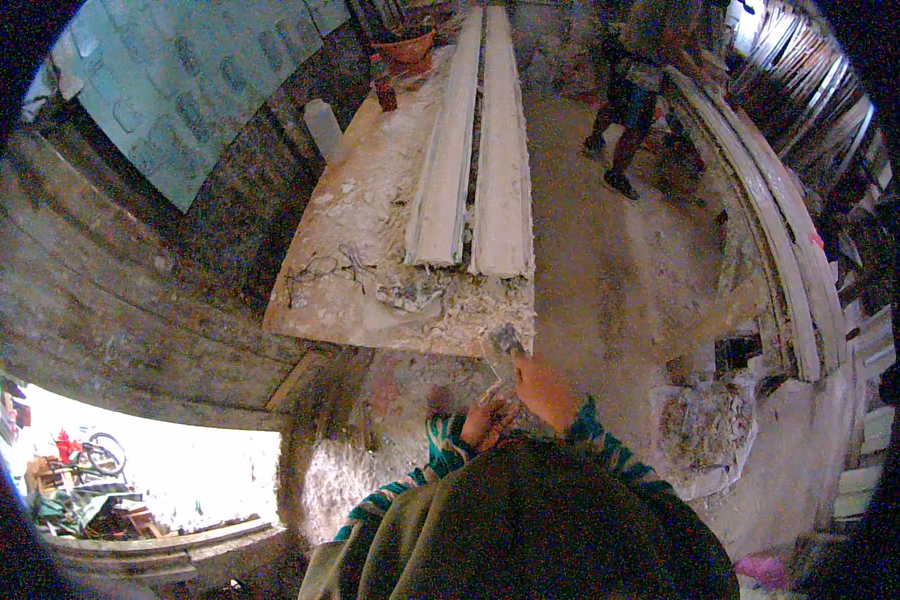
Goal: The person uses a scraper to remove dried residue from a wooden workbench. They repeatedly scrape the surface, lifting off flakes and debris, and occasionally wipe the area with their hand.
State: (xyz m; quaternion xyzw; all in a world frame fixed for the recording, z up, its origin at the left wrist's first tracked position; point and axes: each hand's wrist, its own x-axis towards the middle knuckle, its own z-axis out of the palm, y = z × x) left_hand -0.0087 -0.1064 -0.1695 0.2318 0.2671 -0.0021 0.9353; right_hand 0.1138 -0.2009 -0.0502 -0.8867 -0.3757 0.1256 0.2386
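My right hand (pixel 547 388) is just off the near edge of the workbench (pixel 315 285), its fingers closed round a small grey tool with a blunt end (pixel 506 342). Blur hides the tool's exact kind. Lower and to the left, close to my body, is my left hand (pixel 483 424). Its fingers are smeared, and I cannot tell whether it touches the tool. Two long pale moulding strips (pixel 445 190) lie side by side on the bench, running away from me. Crumbly whitish scraps (pixel 485 305) cover the bench between their near ends and my hands.
A person (pixel 630 110) stands at the far right beside more long mouldings (pixel 760 190). At the bench's far left are an orange basin (pixel 407 50), a red bottle (pixel 385 95) and a white container (pixel 322 128). A debris-filled sack (pixel 708 430) sits on the floor at right.
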